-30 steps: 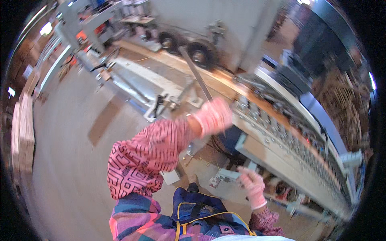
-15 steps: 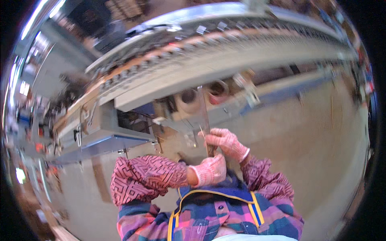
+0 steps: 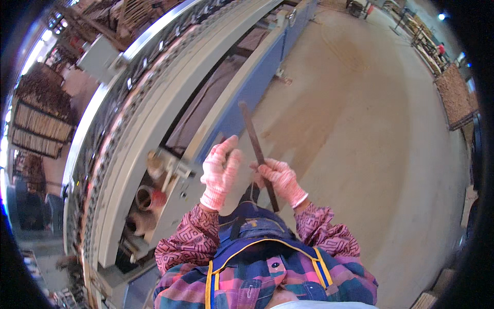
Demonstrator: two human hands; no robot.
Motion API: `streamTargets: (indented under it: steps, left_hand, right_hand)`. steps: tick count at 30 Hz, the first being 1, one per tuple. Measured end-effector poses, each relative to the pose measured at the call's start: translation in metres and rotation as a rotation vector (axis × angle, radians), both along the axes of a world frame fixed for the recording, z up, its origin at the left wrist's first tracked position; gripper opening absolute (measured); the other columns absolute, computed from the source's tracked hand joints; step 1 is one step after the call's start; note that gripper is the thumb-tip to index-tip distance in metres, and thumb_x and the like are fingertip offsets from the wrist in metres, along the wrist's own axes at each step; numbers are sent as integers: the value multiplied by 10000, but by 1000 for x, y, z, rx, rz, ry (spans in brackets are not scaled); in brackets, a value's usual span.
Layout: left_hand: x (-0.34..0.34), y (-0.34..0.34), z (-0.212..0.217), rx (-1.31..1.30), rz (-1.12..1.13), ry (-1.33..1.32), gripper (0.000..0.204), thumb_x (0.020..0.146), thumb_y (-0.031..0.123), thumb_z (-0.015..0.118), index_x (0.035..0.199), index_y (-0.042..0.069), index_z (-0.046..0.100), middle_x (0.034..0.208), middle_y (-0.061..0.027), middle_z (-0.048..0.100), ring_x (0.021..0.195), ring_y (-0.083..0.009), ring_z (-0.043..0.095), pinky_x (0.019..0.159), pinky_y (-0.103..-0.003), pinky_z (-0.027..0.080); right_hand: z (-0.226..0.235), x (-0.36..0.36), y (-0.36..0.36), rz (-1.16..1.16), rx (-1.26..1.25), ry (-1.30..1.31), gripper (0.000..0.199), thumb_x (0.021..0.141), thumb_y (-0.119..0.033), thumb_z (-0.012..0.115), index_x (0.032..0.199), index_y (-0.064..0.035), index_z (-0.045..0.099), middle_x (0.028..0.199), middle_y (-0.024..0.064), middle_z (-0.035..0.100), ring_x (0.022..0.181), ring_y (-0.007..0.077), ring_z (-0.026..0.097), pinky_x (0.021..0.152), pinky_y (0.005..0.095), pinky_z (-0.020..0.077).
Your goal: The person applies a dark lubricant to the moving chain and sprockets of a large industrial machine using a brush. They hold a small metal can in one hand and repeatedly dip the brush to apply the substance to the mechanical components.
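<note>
Since half a second ago you've turned; your right hand now clamps the dark strip, seemingly wood, upright before you, left hand open beside it, by the long machine.

Factory hall: long conveyor machine
</note>
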State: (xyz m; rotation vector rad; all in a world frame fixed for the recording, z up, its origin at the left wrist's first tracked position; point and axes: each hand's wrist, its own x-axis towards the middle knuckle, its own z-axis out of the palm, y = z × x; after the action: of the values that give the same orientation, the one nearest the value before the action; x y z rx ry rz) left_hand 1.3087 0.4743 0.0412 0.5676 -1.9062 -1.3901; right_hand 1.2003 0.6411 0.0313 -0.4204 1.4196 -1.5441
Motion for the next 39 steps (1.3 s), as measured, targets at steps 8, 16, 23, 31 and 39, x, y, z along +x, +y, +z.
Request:
streamTargets:
  steps: [8,16,23,31,39]
  left_hand:
    - [-246,-87,-71,849,-384,-82,381,991,273,664,1258,2,677,948,-79,744,727,-126,689,643,-248,547]
    - [-432,-138,-69,1133,-504,93,403,957,301,715,1223,3,662,930,-103,727,655,-188,695,502,-311,575]
    - [-590,-166,-97,1172,-316,185,353,984,275,682,1211,6,667,932,-93,730,675,-164,680,531,-313,551]
    - [-754,-197,-90,1032,121,223,287,984,213,667,1179,4,697,948,-93,744,704,-131,654,603,-252,521]
    - [-864,-258,-98,1079,208,279,296,966,225,695,1165,7,695,924,-103,741,665,-143,643,587,-265,521]
  right_hand:
    - [-63,-211,-69,45,309,619,326,1041,-260,621,1208,8,702,800,29,685,696,112,606,648,274,502]
    - [-35,-393,-113,-99,-9,-437,272,1035,-263,629,1052,0,695,835,105,737,627,171,684,591,290,571]
    - [-87,-566,-148,-20,-17,-562,399,1034,-366,620,1187,3,641,799,72,682,620,148,643,587,293,567]
    - [-52,-801,-177,441,179,128,572,985,-279,714,1451,-5,527,1116,87,739,910,172,703,832,300,579]
    - [-52,-899,-249,508,278,1066,660,911,-329,712,1524,-250,480,1100,226,719,965,451,688,829,493,560]
